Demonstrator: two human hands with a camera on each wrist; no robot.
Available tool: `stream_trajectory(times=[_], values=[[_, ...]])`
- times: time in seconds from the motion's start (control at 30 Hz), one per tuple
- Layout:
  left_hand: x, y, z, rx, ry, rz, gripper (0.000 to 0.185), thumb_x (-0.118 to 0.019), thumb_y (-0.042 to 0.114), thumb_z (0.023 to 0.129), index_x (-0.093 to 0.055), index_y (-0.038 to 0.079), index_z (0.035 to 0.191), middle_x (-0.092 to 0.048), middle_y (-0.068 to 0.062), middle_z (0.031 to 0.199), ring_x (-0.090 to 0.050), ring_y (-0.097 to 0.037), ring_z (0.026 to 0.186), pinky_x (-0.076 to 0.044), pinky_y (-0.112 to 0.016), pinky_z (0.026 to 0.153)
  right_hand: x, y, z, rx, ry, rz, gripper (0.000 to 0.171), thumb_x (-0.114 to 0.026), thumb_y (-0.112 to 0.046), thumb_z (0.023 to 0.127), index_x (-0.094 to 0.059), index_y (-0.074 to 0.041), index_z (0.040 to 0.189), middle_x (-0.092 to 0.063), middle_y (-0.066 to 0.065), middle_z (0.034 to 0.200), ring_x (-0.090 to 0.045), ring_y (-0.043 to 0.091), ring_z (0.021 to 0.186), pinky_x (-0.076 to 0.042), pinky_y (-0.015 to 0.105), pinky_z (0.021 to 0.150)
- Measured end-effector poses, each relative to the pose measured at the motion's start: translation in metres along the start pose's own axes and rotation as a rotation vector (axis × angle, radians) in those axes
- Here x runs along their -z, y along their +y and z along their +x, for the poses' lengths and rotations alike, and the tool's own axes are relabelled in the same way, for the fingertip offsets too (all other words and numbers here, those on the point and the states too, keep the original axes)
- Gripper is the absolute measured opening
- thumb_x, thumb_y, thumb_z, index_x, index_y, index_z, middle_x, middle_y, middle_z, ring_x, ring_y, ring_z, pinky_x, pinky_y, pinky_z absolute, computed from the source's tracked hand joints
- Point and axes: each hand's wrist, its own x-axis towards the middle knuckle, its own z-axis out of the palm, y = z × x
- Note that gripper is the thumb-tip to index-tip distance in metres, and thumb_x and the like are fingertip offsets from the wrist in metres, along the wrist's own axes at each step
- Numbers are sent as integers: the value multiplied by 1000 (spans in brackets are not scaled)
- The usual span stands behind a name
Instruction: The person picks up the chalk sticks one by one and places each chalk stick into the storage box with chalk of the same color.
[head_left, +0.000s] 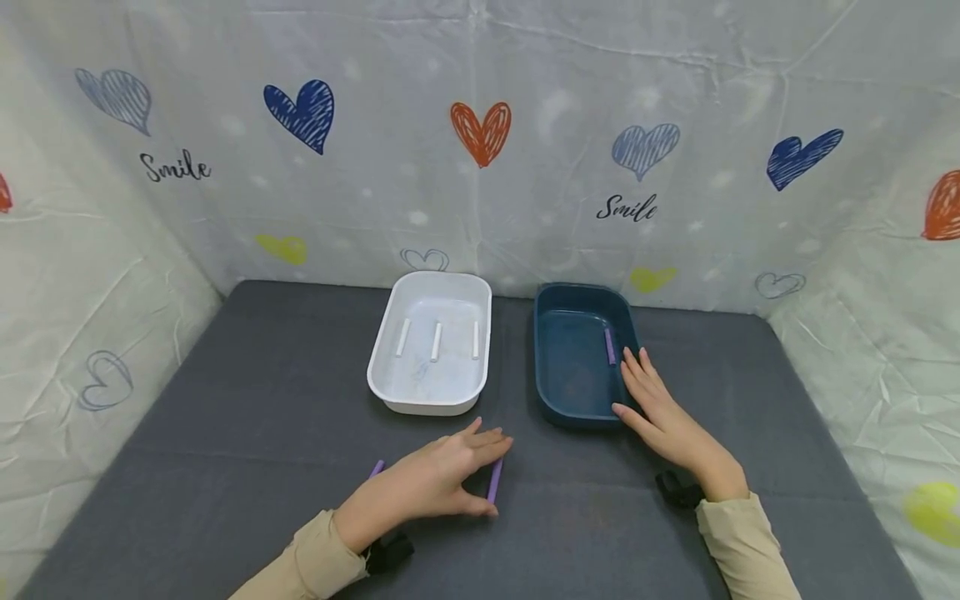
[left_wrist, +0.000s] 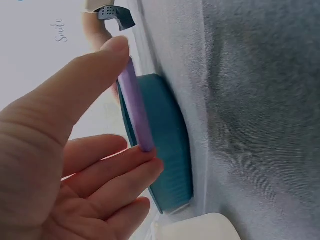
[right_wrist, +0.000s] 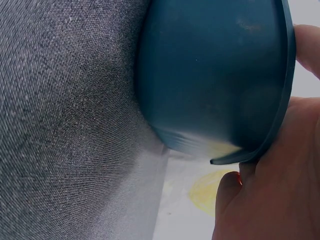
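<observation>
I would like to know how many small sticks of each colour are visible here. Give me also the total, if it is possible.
White sticks: 3 (all in the white tray)
Purple sticks: 3 (one in the dark blue tray, one pinched by the left hand, one partly hidden behind that hand)
Total: 6

The dark-blue rounded rectangular plastic tray (right_wrist: 210, 75) looks smooth with a soft sheen; the white rounded rectangular plastic tray (head_left: 427, 407) looks smooth and glossy. The slim purple chalk-like stick (left_wrist: 136, 107) appears matt. The dark-grey table cloth (head_left: 600, 525) is matt and coarsely woven, the white heart-printed backdrop (head_left: 551, 50) creased, smooth fabric.
</observation>
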Motion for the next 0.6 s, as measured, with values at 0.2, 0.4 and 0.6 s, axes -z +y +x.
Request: stream_trajectory(times=[0.2, 0.4, 0.6], values=[[1, 0, 10, -15, 80, 4, 77, -85, 31, 80, -53, -7, 139, -53, -24, 141, -44, -44, 134, -37, -52, 109, -2, 3, 0, 0, -4, 1, 74, -51, -33, 105, -12, 0, 158, 3, 13, 166, 17, 25, 150, -8, 66, 115], [7, 0, 23, -49, 224, 68, 76, -86, 31, 78, -55, -10, 135, -56, -26, 136, -51, -40, 130, -36, -53, 109, -2, 3, 1, -1, 4, 0, 74, -51, -35, 105, -12, -2, 158, 3, 11, 166, 17, 23, 150, -9, 65, 115], [19, 5, 39, -17, 241, 63, 77, -86, 31, 79, -54, -9, 136, -55, -25, 137, -51, -43, 128, -36, -54, 108, -1, 3, 1, 0, -1, 10, 74, -51, -35, 104, -12, -2, 158, 3, 11, 166, 17, 23, 150, -9, 66, 115]])
